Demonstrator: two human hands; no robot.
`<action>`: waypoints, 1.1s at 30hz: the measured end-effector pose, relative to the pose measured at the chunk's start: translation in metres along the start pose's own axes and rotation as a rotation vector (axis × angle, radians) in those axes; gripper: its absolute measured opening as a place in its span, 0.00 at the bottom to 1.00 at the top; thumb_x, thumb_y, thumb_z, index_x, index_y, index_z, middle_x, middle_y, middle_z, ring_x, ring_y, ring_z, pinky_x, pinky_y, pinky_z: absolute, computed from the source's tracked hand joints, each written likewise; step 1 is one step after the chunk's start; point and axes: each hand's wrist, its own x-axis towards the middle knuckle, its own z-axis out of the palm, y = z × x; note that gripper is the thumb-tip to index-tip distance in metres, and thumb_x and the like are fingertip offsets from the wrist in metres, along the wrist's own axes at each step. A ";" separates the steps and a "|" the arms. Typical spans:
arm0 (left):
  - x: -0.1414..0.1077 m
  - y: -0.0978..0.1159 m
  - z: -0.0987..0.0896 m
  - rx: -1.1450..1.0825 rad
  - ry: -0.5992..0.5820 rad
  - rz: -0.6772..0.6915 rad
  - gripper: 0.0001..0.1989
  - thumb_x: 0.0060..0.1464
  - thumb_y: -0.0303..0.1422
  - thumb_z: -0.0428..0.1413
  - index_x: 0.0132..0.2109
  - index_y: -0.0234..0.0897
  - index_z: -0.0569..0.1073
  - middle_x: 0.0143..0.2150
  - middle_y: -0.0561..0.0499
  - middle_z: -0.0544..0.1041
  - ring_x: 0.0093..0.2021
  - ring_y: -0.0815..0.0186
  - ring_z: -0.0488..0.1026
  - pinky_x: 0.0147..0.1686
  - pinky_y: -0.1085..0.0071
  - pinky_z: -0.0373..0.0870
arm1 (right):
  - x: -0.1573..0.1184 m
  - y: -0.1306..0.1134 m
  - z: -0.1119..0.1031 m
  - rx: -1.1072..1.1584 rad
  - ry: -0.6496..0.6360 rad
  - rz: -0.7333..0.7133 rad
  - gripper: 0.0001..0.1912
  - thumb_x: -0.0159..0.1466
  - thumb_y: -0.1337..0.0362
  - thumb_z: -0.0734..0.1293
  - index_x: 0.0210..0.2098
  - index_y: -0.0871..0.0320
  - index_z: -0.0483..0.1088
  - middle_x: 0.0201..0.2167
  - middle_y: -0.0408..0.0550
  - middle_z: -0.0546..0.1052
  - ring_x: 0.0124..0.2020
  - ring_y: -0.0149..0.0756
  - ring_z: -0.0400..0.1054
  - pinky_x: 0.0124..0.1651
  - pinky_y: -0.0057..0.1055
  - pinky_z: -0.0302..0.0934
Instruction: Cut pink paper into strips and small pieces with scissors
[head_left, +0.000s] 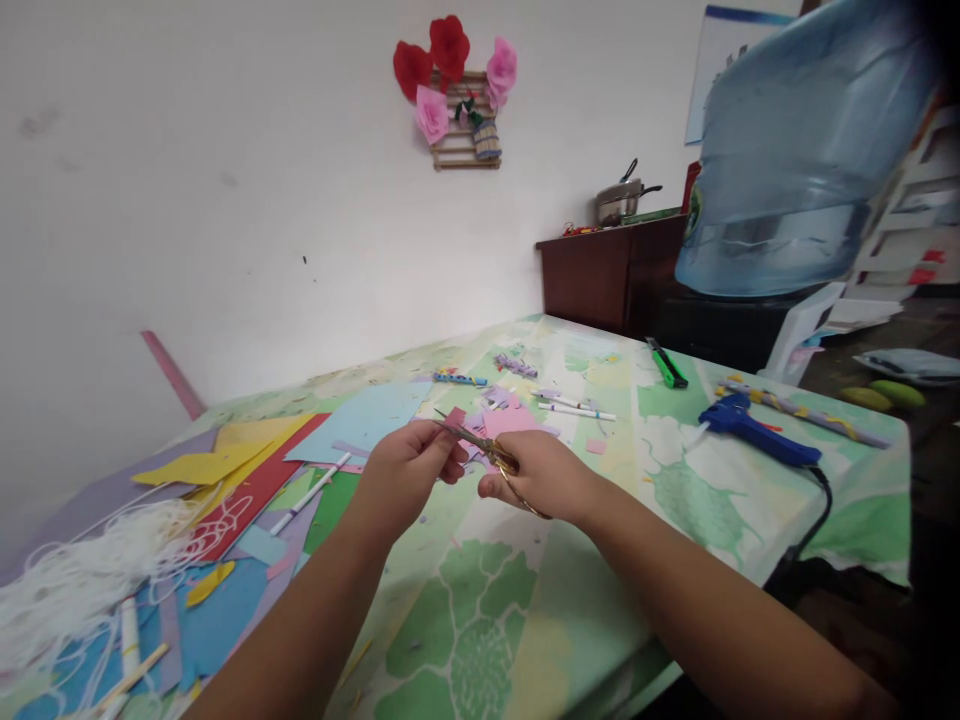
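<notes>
My right hand (536, 470) is wrapped round the gold handles of a pair of scissors (486, 443), whose blades point left. Between the thumb and fingers of my left hand (412, 465) a small pink piece of paper (455, 416) is pinched, right at the blades. Whether the blades are cutting into it I cannot tell. Beyond my hands lie a larger pink sheet (514, 422) and purple paper scraps (501, 397). A light blue sheet (367, 420) spreads behind my left hand.
White string (97, 570) is heaped over coloured sheets at left, beside red paper (262, 490). White pens (577, 411) lie beyond my right hand. A blue glue gun (757, 430) with a black cord and a green box cutter (666, 363) lie at right. A water bottle (787, 160) stands behind.
</notes>
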 end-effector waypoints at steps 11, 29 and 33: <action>0.000 0.004 0.000 -0.072 -0.083 -0.090 0.08 0.44 0.34 0.49 0.25 0.34 0.67 0.21 0.54 0.70 0.21 0.73 0.66 0.23 0.75 0.64 | 0.003 0.002 0.000 0.056 -0.072 0.025 0.24 0.49 0.43 0.54 0.18 0.59 0.56 0.12 0.38 0.59 0.15 0.23 0.50 0.17 0.21 0.41; 0.004 -0.003 -0.003 -0.012 -0.070 -0.076 0.06 0.42 0.30 0.48 0.22 0.35 0.66 0.16 0.57 0.66 0.17 0.74 0.61 0.19 0.76 0.58 | 0.002 0.005 0.003 -0.053 -0.040 -0.054 0.22 0.51 0.45 0.53 0.20 0.59 0.57 0.15 0.40 0.60 0.17 0.24 0.49 0.19 0.22 0.40; 0.004 -0.001 -0.004 -0.013 -0.102 -0.056 0.06 0.42 0.30 0.47 0.22 0.35 0.66 0.16 0.58 0.65 0.17 0.74 0.61 0.19 0.76 0.58 | 0.001 0.004 0.002 -0.021 -0.068 -0.053 0.23 0.51 0.44 0.53 0.21 0.59 0.58 0.16 0.40 0.59 0.18 0.24 0.49 0.20 0.22 0.41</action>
